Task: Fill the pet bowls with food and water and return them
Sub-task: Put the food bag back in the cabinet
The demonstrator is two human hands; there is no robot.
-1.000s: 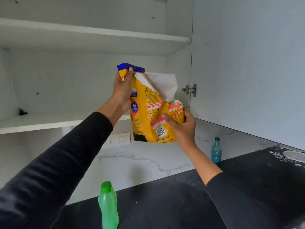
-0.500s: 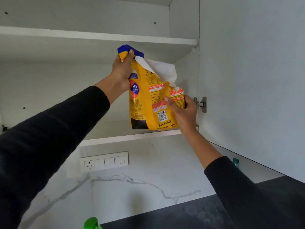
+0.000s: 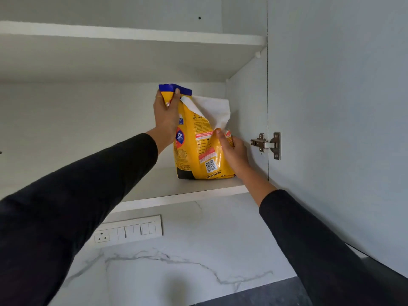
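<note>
A yellow dog food bag (image 3: 198, 151) with a blue top edge and a torn white flap stands upright on the lower shelf (image 3: 181, 195) of the open wall cabinet, close to its right wall. My left hand (image 3: 165, 117) pinches the bag's blue top corner. My right hand (image 3: 234, 151) grips the bag's right side about halfway up. No pet bowls are in view.
The open cabinet door (image 3: 331, 129) hangs at the right on a metal hinge (image 3: 268, 145). An upper shelf (image 3: 132, 36) runs above the bag. Below are a white switch panel (image 3: 130, 230), a marble backsplash and a strip of dark countertop (image 3: 276, 294).
Both hands lifted the bag up from in front of the cabinet and moved it inward; its base now rests on the lower shelf. The view tilted up, so the bottles dropped out of sight.
</note>
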